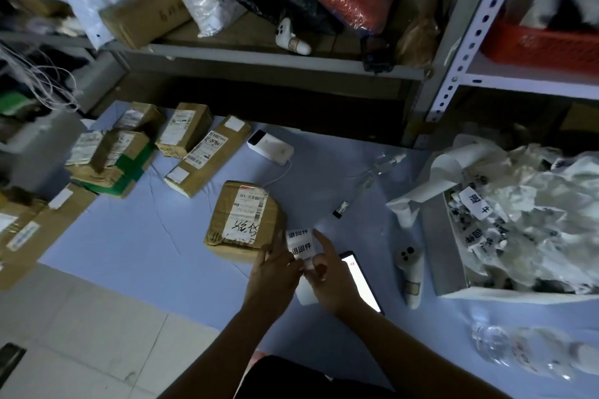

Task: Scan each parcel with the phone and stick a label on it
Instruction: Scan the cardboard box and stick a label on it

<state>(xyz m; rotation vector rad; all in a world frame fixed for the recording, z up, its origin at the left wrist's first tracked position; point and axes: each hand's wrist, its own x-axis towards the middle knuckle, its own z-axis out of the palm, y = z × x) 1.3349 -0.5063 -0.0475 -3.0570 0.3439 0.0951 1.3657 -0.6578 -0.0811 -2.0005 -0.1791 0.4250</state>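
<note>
The parcel (245, 220) is matt brown cardboard bearing a paper slip (249, 207). Beneath the parcel lies a creased matt cloth sheet (146, 236); right of it a paper label strip (300, 244) and a glossy-screened phone (363, 282)

Bare sheet (136, 236) left of parcel (246, 220)

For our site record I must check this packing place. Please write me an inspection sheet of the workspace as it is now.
Surface: blue sheet spread over a tiled floor.
Job's things: nearest parcel; other parcels to its left; lit phone lying on the sheet; label strip.
Clutter: box of label waste; clear bottle; white handheld device.
Grips: left hand and right hand both pinch the label strip.
Cables: white cable from the power bank; loose wires.
Surroundings: metal shelves holding bags and boxes.
</note>
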